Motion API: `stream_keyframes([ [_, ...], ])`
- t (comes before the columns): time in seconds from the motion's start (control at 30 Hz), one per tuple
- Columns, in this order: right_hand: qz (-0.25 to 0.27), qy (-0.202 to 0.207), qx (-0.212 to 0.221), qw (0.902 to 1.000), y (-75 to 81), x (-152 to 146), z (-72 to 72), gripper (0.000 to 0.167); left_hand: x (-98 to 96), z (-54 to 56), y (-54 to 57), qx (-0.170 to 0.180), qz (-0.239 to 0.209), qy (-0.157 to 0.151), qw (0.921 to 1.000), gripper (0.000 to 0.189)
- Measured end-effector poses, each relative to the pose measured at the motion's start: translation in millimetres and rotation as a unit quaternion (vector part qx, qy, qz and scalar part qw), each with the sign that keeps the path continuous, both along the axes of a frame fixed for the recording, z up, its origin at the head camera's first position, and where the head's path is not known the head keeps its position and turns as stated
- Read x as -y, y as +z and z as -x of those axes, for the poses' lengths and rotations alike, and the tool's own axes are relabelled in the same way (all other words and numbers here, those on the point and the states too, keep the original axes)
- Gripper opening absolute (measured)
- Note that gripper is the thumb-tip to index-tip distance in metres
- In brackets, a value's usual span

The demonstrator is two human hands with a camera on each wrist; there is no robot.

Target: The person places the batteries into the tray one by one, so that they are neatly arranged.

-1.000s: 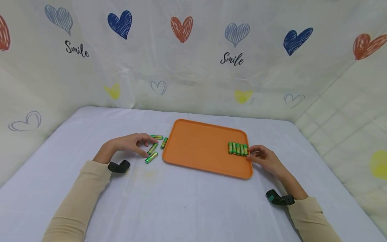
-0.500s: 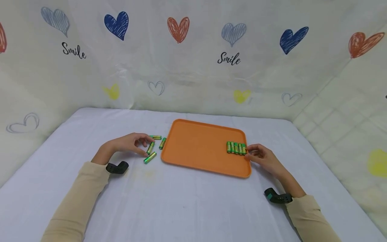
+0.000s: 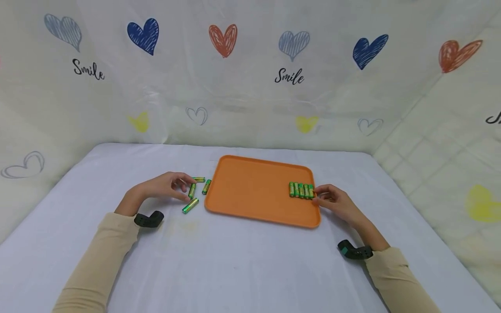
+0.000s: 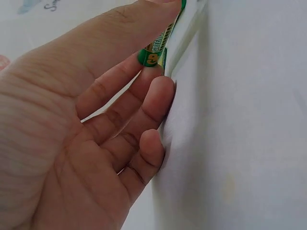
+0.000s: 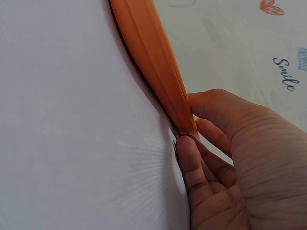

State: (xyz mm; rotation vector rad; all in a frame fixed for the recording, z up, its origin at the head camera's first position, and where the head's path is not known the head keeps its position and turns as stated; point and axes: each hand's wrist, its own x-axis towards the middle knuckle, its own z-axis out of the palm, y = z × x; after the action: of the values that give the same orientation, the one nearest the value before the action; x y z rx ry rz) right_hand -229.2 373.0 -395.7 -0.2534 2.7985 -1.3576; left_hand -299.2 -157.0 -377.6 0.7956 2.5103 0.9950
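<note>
My left hand [image 3: 166,187] is at the loose green batteries left of the tray. Its thumb and index finger pinch one battery [image 3: 192,190] by its ends; in the left wrist view that green-and-gold battery [image 4: 154,53] shows partly behind the thumb, and the other fingers curl beside the cloth. Another battery [image 3: 190,205] lies just in front of the thumb. My right hand [image 3: 338,203] grips the right rim of the orange tray [image 3: 250,187], beside a row of several batteries [image 3: 301,190]. In the right wrist view, the thumb [image 5: 211,105] lies against the tray's rim [image 5: 163,67], with fingers below.
Two more batteries lie close to the tray's left edge, one crosswise [image 3: 199,179] and one slanted [image 3: 206,187]. A white cloth [image 3: 235,265] covers the table. Behind it hangs a pale backdrop [image 3: 242,95] with hearts and writing.
The battery at my left fingers has turned from slanted to more upright in the head view. My right hand stays at the tray's rim. The head view has shifted slightly.
</note>
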Motion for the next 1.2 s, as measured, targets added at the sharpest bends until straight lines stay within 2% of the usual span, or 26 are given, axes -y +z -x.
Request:
stream_keyframes([
  [0.23,0.002,0.004,0.001,1.0,2.2,1,-1.3,0.044,-2.4,0.2,2.6,0.013,-0.009,0.01,0.9998,0.058],
  [0.47,0.004,0.005,0.004,1.0,4.5,0,-3.4,0.044,-9.6,1.0,5.1,0.004,-0.028,0.005,0.9996,0.057],
  [0.7,0.007,0.009,0.005,0.9999,1.0,-2,0.6,0.043,-18.4,4.8,11.2,0.008,-0.022,0.009,0.9997,0.058],
  [0.83,0.007,0.008,0.001,0.9999,-0.4,-2,1.5,0.043,-25.6,6.6,16.4,0.007,-0.025,-0.003,0.9997,0.057],
  [1.2,0.015,0.008,0.004,0.9998,-0.5,-2,1.6,0.044,-51.6,13.2,20.9,0.005,-0.033,-0.028,0.999,0.057],
])
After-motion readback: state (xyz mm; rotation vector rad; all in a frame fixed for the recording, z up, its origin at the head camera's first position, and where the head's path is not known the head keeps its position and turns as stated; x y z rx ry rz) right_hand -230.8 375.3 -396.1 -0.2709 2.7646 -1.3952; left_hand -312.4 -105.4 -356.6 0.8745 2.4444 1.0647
